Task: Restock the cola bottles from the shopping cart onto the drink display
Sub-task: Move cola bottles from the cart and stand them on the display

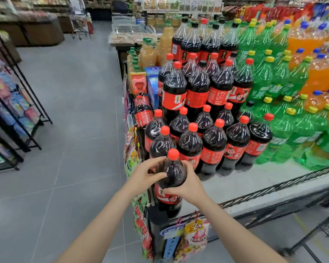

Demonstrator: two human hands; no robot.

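The tiered drink display carries stacked cola bottles, with green soda bottles and orange soda bottles to their right. A wire shopping cart shows at lower right. At the display's near-left corner an upright cola bottle with red cap and red label is gripped by the left hand and right hand, curled round its shoulder. Below hang snack packets marked "2元".

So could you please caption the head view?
Both hands set a cola bottle at the drink display's corner.
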